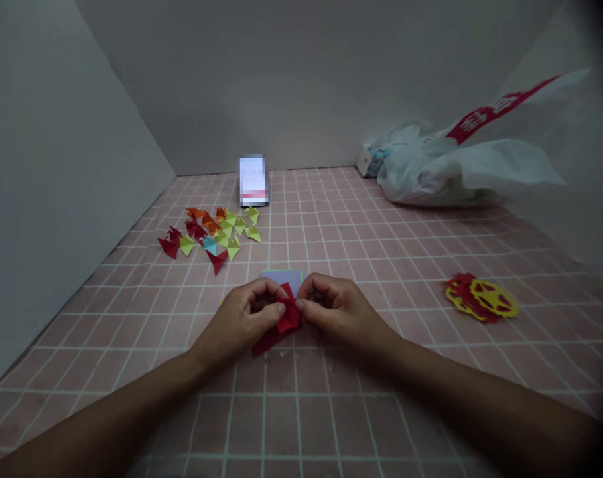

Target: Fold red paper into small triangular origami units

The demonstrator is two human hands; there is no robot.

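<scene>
Centrally, both hands [294, 312] pinching red paper [281, 325], folded pieces [211, 232] behind, cutouts [481, 299] right.

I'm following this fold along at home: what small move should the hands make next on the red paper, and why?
Probably press the crease flat: both the left hand and right hand pinch the red paper at its middle, and its lower end still juts loose toward the pink grid mat.

Nothing legible on the table here.
White characters run along the red band on the plastic bag [460, 166] at the back right, too skewed to read; the phone [253, 180] propped at the wall shows only a blurred screen, and the small box [369, 159] beside the bag bears unreadable print.
</scene>
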